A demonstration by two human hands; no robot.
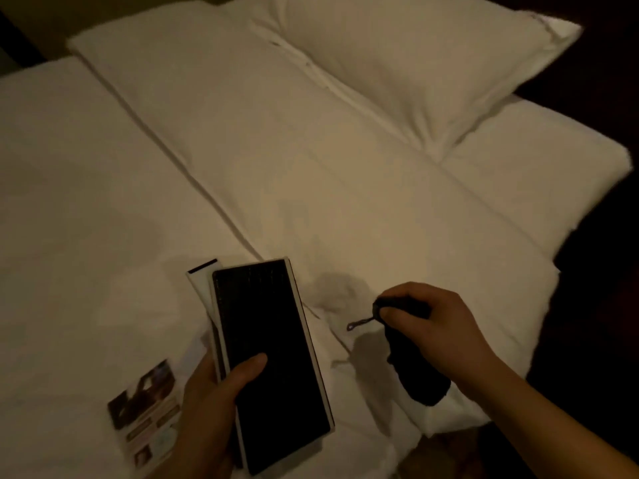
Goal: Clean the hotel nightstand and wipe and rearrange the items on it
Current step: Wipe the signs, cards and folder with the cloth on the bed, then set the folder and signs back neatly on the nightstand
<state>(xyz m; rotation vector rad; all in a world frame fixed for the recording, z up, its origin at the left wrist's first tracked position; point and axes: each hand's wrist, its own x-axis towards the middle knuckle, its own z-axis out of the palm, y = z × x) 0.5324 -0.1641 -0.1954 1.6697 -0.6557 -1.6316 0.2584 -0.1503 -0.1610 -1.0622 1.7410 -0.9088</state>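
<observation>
Your left hand [211,402] grips a flat black case [273,357], thumb on top, over the bed [103,202]; your right hand [435,326], fingers curled, grips a dark bundle [415,375] to the right

Pillow [415,63] far right on bed [69,202], brochure [145,409] near left, folder [273,361] beside it, corded object [411,357] right of folder

Over the white bed [103,209], the left hand [211,402] at six o'clock grips a flat black folder [273,357], thumb across its face, with a white card [200,281] tucked behind it. A printed brochure [145,406] lies at seven o'clock. Toward four o'clock the right hand [432,326] holds a dark bundle [415,371] with a thin looped cord [359,323] sticking out. A pillow [415,63] lies at one o'clock.
</observation>
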